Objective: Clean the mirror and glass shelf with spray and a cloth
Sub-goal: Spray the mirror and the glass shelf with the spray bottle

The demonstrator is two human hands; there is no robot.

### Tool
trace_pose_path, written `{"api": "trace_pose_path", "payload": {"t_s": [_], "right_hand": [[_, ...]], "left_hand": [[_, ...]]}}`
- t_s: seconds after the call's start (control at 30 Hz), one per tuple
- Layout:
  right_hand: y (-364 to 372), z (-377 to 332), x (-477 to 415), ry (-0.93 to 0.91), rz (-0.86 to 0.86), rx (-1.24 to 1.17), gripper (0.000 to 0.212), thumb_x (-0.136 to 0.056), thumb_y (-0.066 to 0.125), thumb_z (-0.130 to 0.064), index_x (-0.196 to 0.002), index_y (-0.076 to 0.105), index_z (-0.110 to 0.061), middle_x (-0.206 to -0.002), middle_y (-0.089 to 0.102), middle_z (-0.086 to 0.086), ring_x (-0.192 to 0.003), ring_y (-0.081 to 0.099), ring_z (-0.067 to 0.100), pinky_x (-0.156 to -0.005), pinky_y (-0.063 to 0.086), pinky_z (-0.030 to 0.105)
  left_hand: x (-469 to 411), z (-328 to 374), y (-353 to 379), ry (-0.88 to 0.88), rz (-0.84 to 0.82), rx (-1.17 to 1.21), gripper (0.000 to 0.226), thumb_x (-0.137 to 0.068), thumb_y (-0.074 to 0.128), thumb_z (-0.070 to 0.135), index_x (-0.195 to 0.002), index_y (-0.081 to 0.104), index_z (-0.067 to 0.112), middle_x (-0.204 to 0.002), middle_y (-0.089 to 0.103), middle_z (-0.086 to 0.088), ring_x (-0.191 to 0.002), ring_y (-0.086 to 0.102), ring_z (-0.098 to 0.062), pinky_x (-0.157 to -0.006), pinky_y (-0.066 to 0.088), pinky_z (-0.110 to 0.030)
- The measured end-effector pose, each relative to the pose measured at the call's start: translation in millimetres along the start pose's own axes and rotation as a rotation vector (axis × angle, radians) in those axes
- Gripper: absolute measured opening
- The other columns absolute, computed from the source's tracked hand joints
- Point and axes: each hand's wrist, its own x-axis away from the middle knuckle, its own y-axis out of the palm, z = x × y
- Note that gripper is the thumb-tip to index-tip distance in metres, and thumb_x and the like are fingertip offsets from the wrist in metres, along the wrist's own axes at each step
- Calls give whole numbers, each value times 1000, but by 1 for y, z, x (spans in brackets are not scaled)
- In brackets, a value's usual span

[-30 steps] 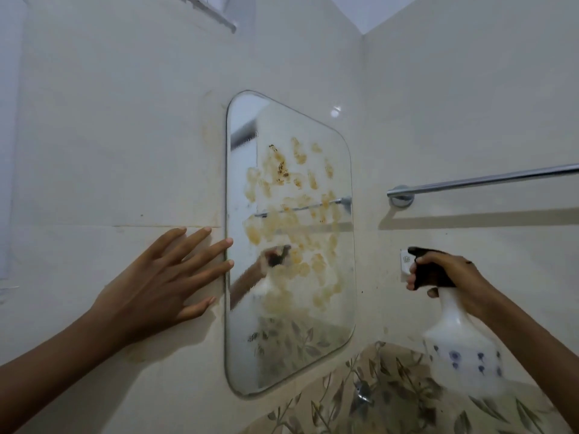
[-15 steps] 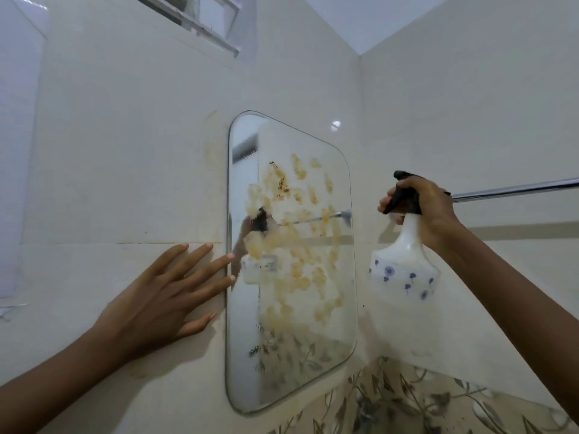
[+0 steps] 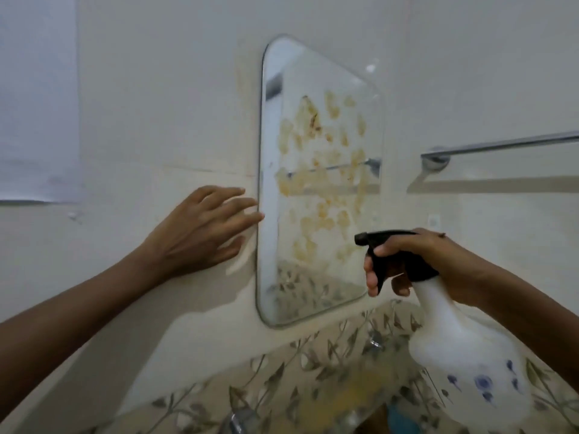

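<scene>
Right hand (image 3: 438, 261) grips spray bottle (image 3: 463, 349), nozzle twd stained mirror (image 3: 319, 183); left hand (image 3: 200, 233) flat, empty on wall. Risk: nozzle low, mist prob misses upper stains w/o re-aim.

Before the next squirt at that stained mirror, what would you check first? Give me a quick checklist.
1. Spray bottle gripped firmly by the right hand: ok.
2. Fingers on the trigger: ok, they curl around it.
3. Nozzle aimed at the mirror: ok, it points left toward the glass.
4. Left hand out of the spray path: not ok, its fingertips sit at the mirror's left edge.
5. Yellow-brown stains still to wet: ok, they cover the middle of the glass.
6. Cloth ready for wiping: cannot tell, none is in view.
</scene>
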Motion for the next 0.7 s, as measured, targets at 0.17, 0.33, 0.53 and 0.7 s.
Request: {"api": "trace_pose_path", "payload": {"t_s": [0.17,0.33,0.53,0.7], "right_hand": [[43,42,9,132,-199,65,23,-80,56,-22,-83,68,-2,-77,68,20,-71,66,27,-48,43,27],[72,74,17,264,-331,99,24,-79,57,-26,-80,68,-5,-77,68,17,-73,65,24,-53,42,27],[90,104,23,329,-323,73,22,-76,58,-23,-74,68,-4,-69,67,17,-57,61,20,-52,37,27],[95,122,25,326,-229,33,24,-74,56,-18,-69,64,4,-60,61,18,-51,57,22,-50,47,21]], "left_hand": [[40,46,-23,-272,28,394,29,-89,42,27,-105,64,15,-87,71,-2,-73,65,-23,-68,49,-34],[125,106,-37,-780,-126,928,25,-84,42,49,-92,63,37,-85,69,23,-80,64,4,-68,53,-27],[195,182,-31,-1242,12,1139,27,-87,60,11,-85,68,37,-82,72,21,-78,66,6,-63,46,-3],[195,215,-14,-1406,49,1195,27,-89,55,11,-86,68,34,-92,71,16,-91,60,8,-73,46,-6]]}}
